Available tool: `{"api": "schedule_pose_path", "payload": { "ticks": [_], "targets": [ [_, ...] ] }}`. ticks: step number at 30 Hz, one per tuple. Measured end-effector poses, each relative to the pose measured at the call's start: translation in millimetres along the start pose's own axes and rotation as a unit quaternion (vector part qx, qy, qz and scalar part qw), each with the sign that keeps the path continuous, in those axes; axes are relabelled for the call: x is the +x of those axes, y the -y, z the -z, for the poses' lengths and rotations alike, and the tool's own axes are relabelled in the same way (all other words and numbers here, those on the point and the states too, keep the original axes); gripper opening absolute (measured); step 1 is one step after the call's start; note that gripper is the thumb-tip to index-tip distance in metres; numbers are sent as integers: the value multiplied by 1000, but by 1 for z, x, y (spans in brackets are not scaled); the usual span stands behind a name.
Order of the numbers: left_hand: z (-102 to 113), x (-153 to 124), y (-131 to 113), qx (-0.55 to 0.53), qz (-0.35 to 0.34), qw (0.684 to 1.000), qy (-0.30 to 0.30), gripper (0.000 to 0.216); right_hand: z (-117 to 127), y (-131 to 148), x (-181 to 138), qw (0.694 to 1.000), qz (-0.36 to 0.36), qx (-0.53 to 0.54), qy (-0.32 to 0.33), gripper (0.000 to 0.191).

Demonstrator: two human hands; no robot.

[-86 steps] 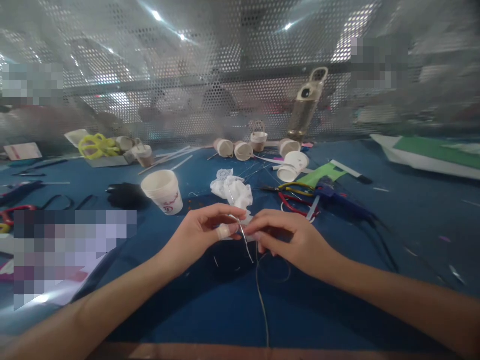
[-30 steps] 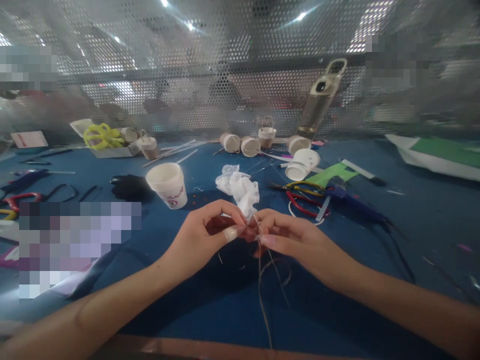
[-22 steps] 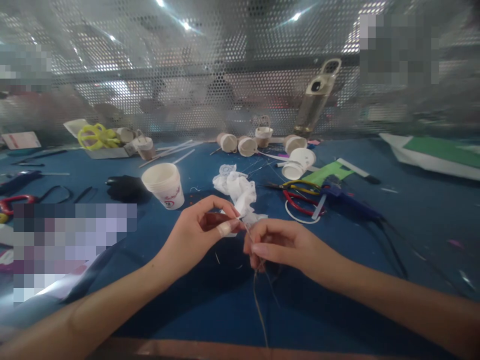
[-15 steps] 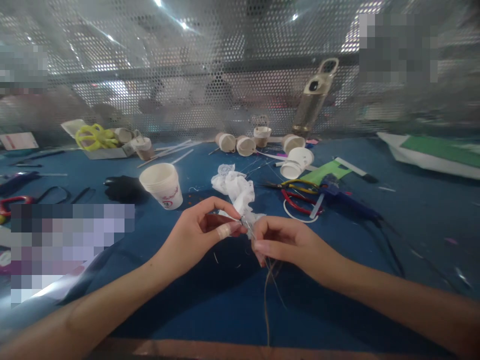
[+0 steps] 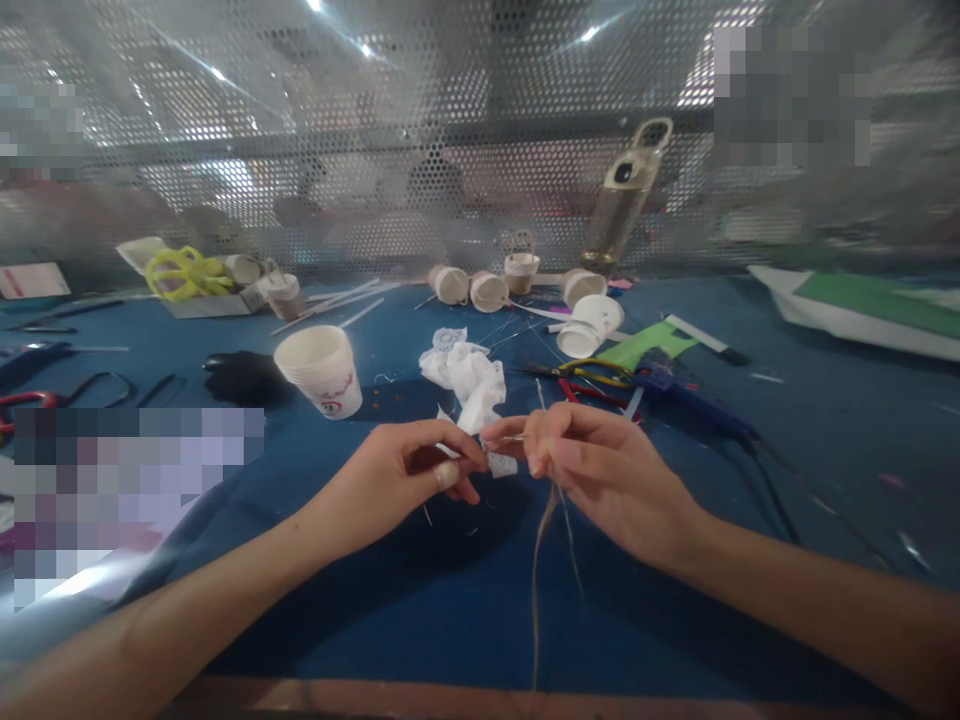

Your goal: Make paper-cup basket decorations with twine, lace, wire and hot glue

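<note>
My left hand (image 5: 416, 470) is closed in a pinch, with a pale wrap around its thumb. Its fingertips meet the end of a thin, pale strand that spans the short gap between my hands. Between the fingers of my right hand (image 5: 607, 465) are thin strings (image 5: 535, 590); a brown one and a greyer one hang toward the table's front edge, and one end sticks up above the fingers. Just behind my fingertips lies a crumpled piece of white lace fabric (image 5: 469, 380). Whether the strand joins the fabric is hidden by my fingers.
White paper cups (image 5: 319, 370) stand stacked to the left, beside a black bundle (image 5: 244, 378). Scissors (image 5: 592, 375) and a blue glue gun (image 5: 682, 400) lie to the right. Behind are small wrapped cups (image 5: 489, 292), a bottle (image 5: 619, 205) and a perforated metal screen (image 5: 337, 200).
My right hand has moved right and slightly up, away from my left hand, carrying the strings. Its fingers are spread more. My left hand has barely moved.
</note>
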State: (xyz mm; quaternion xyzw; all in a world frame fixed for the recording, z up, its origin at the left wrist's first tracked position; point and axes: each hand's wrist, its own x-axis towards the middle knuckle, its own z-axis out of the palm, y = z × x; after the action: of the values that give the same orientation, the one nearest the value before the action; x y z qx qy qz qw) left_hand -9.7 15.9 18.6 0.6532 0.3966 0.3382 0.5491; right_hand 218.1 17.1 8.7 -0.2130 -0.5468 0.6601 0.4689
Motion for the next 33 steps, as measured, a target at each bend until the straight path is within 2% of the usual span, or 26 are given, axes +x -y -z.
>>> {"api": "schedule_pose_path", "payload": {
  "ticks": [3, 5, 9, 11, 14, 17, 19, 22, 25, 29, 31, 33],
  "targets": [
    [1, -1, -2, -7, 6, 1000, -7, 11, 1, 0, 1, 999, -5, -34, -21, 15],
    [3, -3, -4, -35, 2, 999, -2, 17, 3, -1, 1, 997, -19, -67, -45, 18],
    [5, -8, -5, -106, -59, 990, 75, 41, 6, -6, 1, 993, -45, -94, -63, 15],
    [4, -9, -5, -101, -81, 987, 95, 45, 6, -8, 0, 991, -55, -105, -57, 16],
    [3, -9, -7, -52, -87, 992, 76, 39, 6, -9, 0, 989, -63, -129, -47, 19],
    [3, -7, -10, -1, -82, 995, 57, 22, 6, -9, 0, 985, -64, -154, -45, 19],
    [6, -7, -12, 62, -105, 992, 40, 13, 5, -7, 0, 983, -67, -166, -44, 18],
    [10, -7, -14, 201, -141, 969, 25, 20, 3, -5, 0, 980, -63, -183, -42, 18],
    [12, -7, -14, 281, -100, 954, 31, 21, 2, -3, -1, 979, -56, -194, -34, 17],
    [18, -10, -13, 325, -44, 944, 15, 20, 3, -2, -2, 978, -57, -201, -26, 16],
    [25, -15, -10, 352, -30, 936, 10, 23, 5, -1, -3, 977, -59, -202, -26, 15],
    [35, -24, -7, 405, -32, 914, -5, 30, 6, -2, -2, 977, -64, -201, -24, 15]
  ]
}}
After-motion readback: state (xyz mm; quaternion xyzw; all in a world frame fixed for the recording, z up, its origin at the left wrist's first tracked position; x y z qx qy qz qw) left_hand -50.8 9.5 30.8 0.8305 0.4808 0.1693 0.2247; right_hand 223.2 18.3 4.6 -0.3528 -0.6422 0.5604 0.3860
